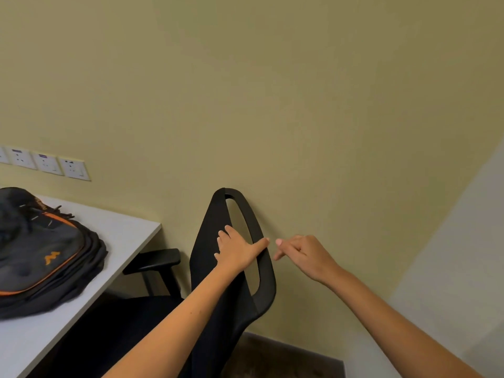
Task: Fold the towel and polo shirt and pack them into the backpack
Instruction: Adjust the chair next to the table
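The backpack [46, 249] at the desk's left edge looks like matt dark woven cloth with orange piping. The desk [128, 230] top is smooth, pale and matt. The chair [231, 268] has a matt black cloth back, smooth black plastic frame and armrest. The wall [272, 105] is flat matt paint; the sockets [46, 163] look like smooth white plastic.

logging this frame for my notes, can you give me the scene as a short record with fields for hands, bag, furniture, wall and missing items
left hand: left hand lies flat on the backrest of the black office chair, fingers spread
right hand: right hand loosely curled, in the air beside the chair, holding nothing
bag: dark grey backpack with orange trim lying on the white table
wall: row of white wall sockets above the table
missing items: no towel or polo shirt in view
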Available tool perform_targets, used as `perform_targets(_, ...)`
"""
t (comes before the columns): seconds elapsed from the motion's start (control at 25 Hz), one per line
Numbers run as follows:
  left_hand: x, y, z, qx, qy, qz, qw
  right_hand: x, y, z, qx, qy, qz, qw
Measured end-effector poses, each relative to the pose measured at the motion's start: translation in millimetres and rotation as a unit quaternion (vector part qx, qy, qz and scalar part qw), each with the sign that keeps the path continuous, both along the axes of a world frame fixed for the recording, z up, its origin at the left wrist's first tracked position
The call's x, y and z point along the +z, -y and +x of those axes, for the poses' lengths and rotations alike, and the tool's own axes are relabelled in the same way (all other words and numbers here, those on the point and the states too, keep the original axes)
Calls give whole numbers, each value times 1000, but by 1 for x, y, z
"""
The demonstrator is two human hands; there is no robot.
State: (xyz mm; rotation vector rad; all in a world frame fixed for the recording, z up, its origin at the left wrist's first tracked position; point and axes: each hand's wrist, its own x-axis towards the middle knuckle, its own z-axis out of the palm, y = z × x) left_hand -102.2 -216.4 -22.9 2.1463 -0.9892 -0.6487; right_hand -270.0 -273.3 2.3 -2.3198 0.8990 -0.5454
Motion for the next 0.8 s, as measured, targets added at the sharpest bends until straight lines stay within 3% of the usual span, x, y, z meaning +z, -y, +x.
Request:
perform_targets(0.2, -12, 11, 1, 3, 26, -7, 1000, 8, 59, 43, 81, -79, -141, 983)
perform_targets(0.36, -12, 11, 5, -6, 33, 3, 999, 22, 99, 84, 174, -252, -319, 897)
perform_targets(0.44, -6, 9, 6, -11, 60, 31, 998, 25, 112, 108, 222, -290, -368, 855)
perform_targets(0.68, 5, -8, 2, -25, 89, 98, 991, 25, 146, 160, 373, -330, -423, 757)
perform_targets(0.8, 7, -24, -14, 2, 94, 103, 990, 22, 158, 170, 439, -324, -419, 725)
